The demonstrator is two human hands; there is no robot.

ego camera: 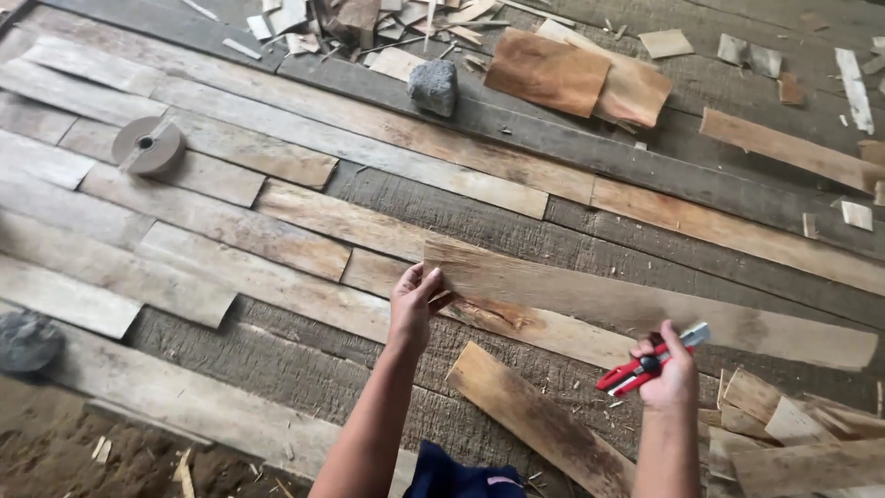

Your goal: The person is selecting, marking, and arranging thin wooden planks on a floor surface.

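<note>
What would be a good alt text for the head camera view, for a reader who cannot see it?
Seen from above, a person's left hand holds one end of a long thin wood strip, while the right hand grips a red utility knife. Below lie overlapping veneer strips, a roll of tape, a grey stone and offcuts.

long thin veneer strip (645,309) held flat above boards; red utility knife (645,366) gripped.
</note>
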